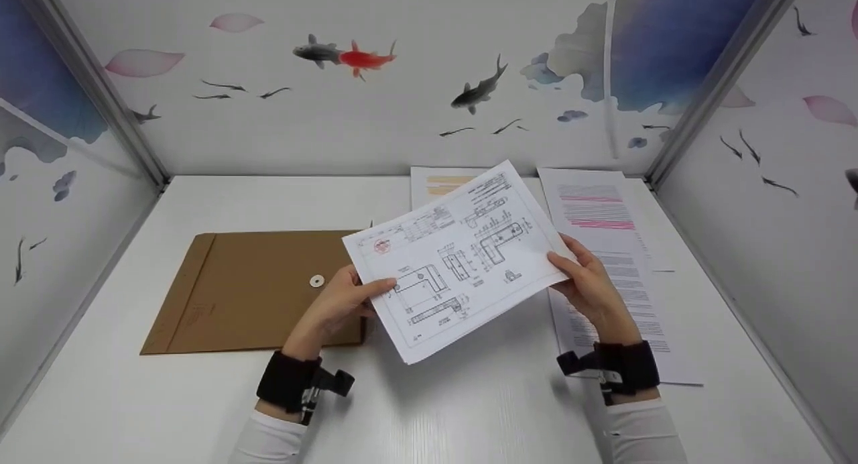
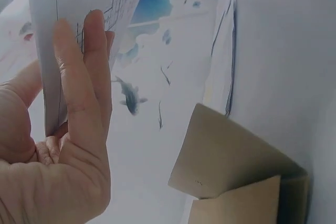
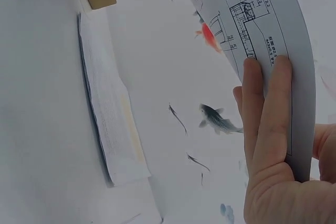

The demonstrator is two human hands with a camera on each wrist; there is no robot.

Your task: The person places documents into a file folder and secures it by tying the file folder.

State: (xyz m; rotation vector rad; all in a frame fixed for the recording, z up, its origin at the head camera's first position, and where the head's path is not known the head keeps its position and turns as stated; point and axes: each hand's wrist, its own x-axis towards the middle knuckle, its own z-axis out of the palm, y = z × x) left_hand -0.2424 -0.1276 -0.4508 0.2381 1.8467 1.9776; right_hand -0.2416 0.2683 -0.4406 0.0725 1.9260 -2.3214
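Thumbs (image 1: 379, 287) on top, left grip (image 1: 338, 300) and right grip (image 1: 590, 283) pinch the tilted drawing (image 1: 446, 249) at opposite ends

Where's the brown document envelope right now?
In the head view, the brown document envelope lies on the white table, left of the technical drawing, partly hidden by the left hand.

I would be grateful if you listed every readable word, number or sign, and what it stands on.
Underside of the held drawing sheets:
"14"
"2,7"
"6,2"
"12,2"
"M3x0,5"
Too small or blurred to read: other drawing text, the red stamp, print on the highlighted papers, faint marks on the brown envelope.
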